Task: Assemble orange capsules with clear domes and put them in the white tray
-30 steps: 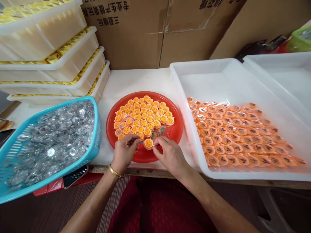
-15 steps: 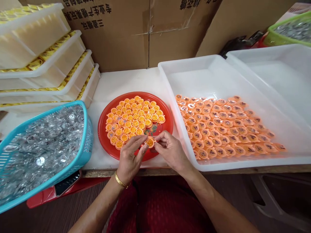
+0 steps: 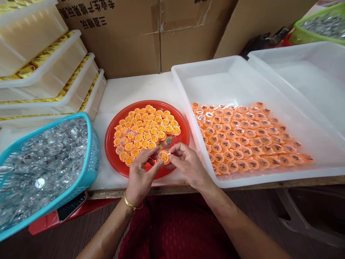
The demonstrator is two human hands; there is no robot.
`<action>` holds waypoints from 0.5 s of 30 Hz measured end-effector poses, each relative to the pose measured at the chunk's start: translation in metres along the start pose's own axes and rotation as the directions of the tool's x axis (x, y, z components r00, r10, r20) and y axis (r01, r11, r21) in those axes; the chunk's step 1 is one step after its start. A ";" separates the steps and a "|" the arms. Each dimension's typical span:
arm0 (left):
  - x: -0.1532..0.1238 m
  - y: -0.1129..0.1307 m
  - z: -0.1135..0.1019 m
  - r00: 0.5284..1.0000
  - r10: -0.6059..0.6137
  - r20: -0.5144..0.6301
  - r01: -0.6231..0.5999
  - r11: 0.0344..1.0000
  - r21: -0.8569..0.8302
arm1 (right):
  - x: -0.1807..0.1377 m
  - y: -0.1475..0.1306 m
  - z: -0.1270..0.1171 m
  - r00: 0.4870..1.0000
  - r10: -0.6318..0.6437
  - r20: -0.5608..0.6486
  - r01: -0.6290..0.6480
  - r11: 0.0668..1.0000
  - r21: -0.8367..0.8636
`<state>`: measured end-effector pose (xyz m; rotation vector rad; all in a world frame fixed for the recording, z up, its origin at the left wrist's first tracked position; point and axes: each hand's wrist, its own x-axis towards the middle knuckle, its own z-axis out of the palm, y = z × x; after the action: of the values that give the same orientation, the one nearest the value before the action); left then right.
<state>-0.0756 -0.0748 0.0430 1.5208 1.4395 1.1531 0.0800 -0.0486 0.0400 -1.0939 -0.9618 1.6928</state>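
Note:
Over the near rim of a red round tray, a small orange toy cup is held between my two hands. My left hand pinches its left side with thumb and forefinger; something clear shows at those fingertips, too small to make out. On the right, my right hand grips the cup's edge between thumb and fingers. Several more orange cups filled with yellow bits stand close together on the tray, a few with clear covers. Part of the tray's printed pattern shows beside them.
A blue basket of clear plastic pieces stands at left, before stacked white bins of yellow parts. To the right, a white bin holds rows of covered orange cups. Cardboard boxes stand behind. A phone lies below the basket.
The view has shifted slightly, so the scene sits a little further left and up. The cup between my hands has tipped slightly, and my fingers have shifted a little around it.

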 end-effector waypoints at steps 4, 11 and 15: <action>0.002 -0.005 0.001 0.991 -0.129 0.022 0.130 0.970 -0.204 | 0.001 0.000 0.004 1.000 0.002 -0.007 -0.002 0.998 0.063; 0.002 -0.010 0.002 0.956 -0.293 -0.006 0.253 0.836 -0.488 | 0.001 -0.002 0.007 1.000 -0.003 -0.018 0.004 0.999 0.042; 0.003 -0.013 0.002 0.951 -0.310 -0.004 0.253 0.782 -0.570 | 0.003 0.000 0.007 1.000 -0.015 -0.019 0.016 0.999 0.037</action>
<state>-0.0780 -0.0709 0.0309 0.8113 1.1838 1.3255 0.0733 -0.0467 0.0415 -1.0734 -0.9214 1.6788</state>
